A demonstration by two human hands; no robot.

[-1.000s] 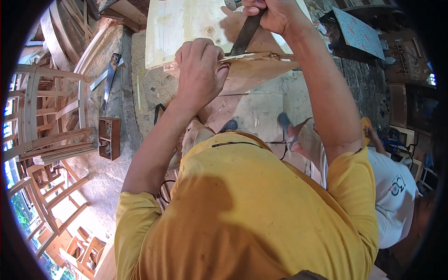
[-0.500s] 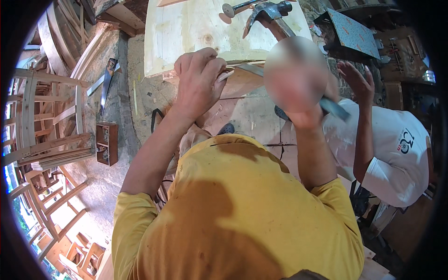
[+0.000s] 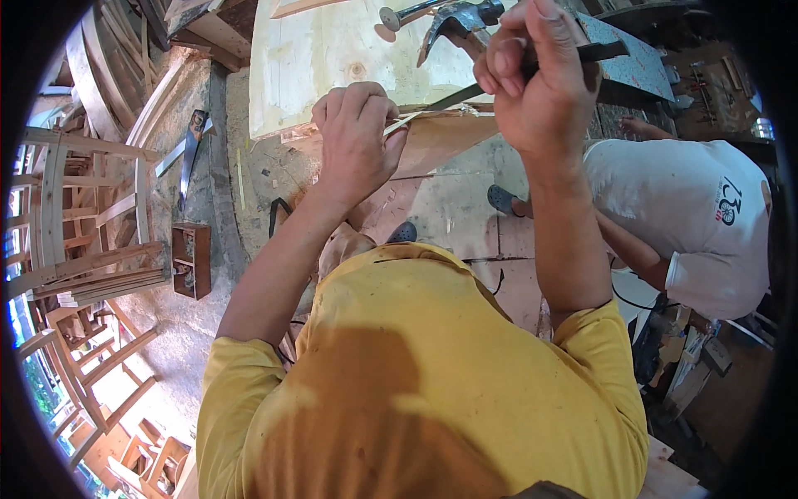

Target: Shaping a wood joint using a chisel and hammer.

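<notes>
A pale wooden board (image 3: 303, 58) lies at the top, its near edge splintered. My left hand (image 3: 353, 133) has its fingers curled over that edge, thumb beside a thin loose sliver (image 3: 397, 125). My right hand (image 3: 549, 91), raised at the board's right, is closed on a long, flat, dark metal blade (image 3: 447, 101), angled down to the edge near my left hand. A claw hammer (image 3: 461, 21) and a metal rod with a round head (image 3: 389, 18) lie on the board behind my right hand.
A co-worker in a white shirt (image 3: 682, 200) bends close on my right. A handsaw (image 3: 192, 145), a small divided wooden box (image 3: 190, 258) and stacked chair frames (image 3: 75, 216) are on the left. A speckled dark-sided box (image 3: 636, 62) stands at the upper right.
My right hand dropped toward me, was blurred, then rose again, still on the blade. The hammer came into view. The co-worker moved up beside me and lowered an arm. My left hand stays on the edge.
</notes>
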